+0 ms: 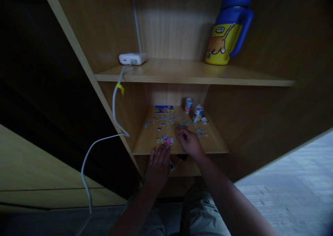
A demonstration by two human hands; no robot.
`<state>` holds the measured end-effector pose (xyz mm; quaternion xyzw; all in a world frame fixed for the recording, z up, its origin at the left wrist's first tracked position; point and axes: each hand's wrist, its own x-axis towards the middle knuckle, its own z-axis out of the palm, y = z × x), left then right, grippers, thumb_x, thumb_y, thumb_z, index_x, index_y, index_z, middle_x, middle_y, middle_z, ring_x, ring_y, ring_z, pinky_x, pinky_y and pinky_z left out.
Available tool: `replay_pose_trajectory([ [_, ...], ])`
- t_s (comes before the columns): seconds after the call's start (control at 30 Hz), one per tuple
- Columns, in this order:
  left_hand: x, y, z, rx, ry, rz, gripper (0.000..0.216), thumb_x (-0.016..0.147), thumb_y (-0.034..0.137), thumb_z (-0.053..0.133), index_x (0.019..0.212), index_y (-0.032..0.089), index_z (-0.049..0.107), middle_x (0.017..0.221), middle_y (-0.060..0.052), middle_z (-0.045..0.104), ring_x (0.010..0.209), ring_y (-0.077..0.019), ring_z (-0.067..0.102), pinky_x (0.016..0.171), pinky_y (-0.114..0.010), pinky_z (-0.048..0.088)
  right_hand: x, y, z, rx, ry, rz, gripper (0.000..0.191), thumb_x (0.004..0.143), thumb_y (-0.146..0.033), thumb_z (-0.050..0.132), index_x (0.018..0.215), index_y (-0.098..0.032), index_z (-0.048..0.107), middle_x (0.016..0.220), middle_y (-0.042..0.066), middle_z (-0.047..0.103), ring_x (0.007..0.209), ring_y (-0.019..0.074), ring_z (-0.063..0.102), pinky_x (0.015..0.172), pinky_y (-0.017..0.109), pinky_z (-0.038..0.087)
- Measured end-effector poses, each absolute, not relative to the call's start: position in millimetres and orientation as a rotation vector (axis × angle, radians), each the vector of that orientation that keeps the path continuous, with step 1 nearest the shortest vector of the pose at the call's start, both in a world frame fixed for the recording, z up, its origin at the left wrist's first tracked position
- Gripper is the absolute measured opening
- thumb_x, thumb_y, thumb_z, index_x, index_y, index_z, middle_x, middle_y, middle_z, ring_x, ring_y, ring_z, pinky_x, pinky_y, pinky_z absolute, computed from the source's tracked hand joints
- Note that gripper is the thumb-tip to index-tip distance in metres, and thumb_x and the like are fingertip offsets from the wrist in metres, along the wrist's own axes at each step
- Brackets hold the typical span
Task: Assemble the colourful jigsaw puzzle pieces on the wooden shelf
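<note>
Several small jigsaw pieces (169, 120) lie scattered on a low wooden shelf (215, 146). A joined pink and yellow cluster of pieces (164, 139) sits near the shelf's front edge. My left hand (158, 165) rests at that edge just below the cluster, fingers stretched out flat. My right hand (189, 141) lies on the shelf to the right of the cluster, fingers curled in a pinch; what they hold is too small to make out.
A puzzle picture card (163, 109) and two small tins (194, 110) with a loose lid (204, 119) stand at the shelf's back. The upper shelf (187, 73) carries a white adapter (132, 58) with a hanging cable (114, 104) and a blue-yellow flask (230, 28).
</note>
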<state>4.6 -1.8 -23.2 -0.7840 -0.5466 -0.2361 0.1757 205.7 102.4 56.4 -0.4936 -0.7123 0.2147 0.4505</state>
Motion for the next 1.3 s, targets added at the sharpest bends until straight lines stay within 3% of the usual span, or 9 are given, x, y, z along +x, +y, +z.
replay_pose_trajectory([
  [0.23, 4, -2, -23, -2.225, -1.539, -0.665, 0.071, 0.103, 0.032, 0.06, 0.172, 0.02, 0.046, 0.178, -0.009, 0.042, 0.166, -0.0287, 0.038, 0.143, -0.052, 0.012, 205, 102, 56, -1.224, -1.835, 0.536, 0.038, 0.109, -0.048, 0.053, 0.085, -0.024, 0.069, 0.078, 0.002, 0.073, 0.073, 0.0188, 0.065, 0.07, 0.028, 0.046],
  [0.47, 4, -2, -24, -2.207, -1.525, -0.65, 0.067, 0.105, 0.033, 0.056, 0.17, 0.019, 0.048, 0.179, -0.009, 0.042, 0.167, -0.0277, 0.036, 0.143, -0.052, 0.012, 207, 103, 56, -1.031, -2.075, 0.654, 0.014, 0.103, -0.03, 0.065, 0.105, -0.025, 0.078, 0.091, 0.0, 0.077, 0.08, 0.0159, 0.068, 0.075, 0.026, 0.048],
  [0.77, 4, -2, -26, -2.217, -1.539, -0.663, 0.07, 0.103, 0.032, 0.06, 0.171, 0.019, 0.046, 0.178, -0.01, 0.043, 0.166, -0.0284, 0.038, 0.143, -0.052, 0.01, 205, 103, 54, -1.002, -2.168, 0.517, 0.01, 0.099, -0.018, 0.072, 0.096, -0.025, 0.078, 0.097, 0.001, 0.077, 0.084, 0.0155, 0.07, 0.078, 0.027, 0.048],
  [0.93, 4, -2, -26, -2.237, -1.538, -0.683, 0.074, 0.103, 0.033, 0.061, 0.174, 0.021, 0.042, 0.178, -0.009, 0.044, 0.166, -0.0285, 0.039, 0.143, -0.052, 0.011, 204, 102, 56, -0.994, -2.132, 0.528, 0.009, 0.098, -0.022, 0.07, 0.094, -0.025, 0.077, 0.091, 0.001, 0.075, 0.08, 0.0161, 0.067, 0.076, 0.028, 0.049],
  [1.1, 4, -2, -24, -2.226, -1.528, -0.705, 0.078, 0.104, 0.03, 0.059, 0.177, 0.022, 0.032, 0.178, -0.009, 0.044, 0.167, -0.0263, 0.037, 0.143, -0.052, 0.011, 211, 105, 53, -1.105, -1.798, 0.619, 0.019, 0.099, -0.032, 0.06, 0.102, -0.024, 0.077, 0.088, 0.002, 0.076, 0.077, 0.0182, 0.067, 0.074, 0.029, 0.05],
  [1.3, 4, -4, -20, -2.241, -1.533, -0.708, 0.072, 0.105, 0.031, 0.058, 0.174, 0.02, 0.041, 0.177, -0.01, 0.044, 0.166, -0.0272, 0.039, 0.143, -0.051, 0.007, 218, 105, 53, -1.177, -1.636, 0.615, 0.025, 0.096, -0.039, 0.058, 0.1, -0.023, 0.077, 0.083, 0.001, 0.073, 0.074, 0.0191, 0.065, 0.071, 0.029, 0.049],
])
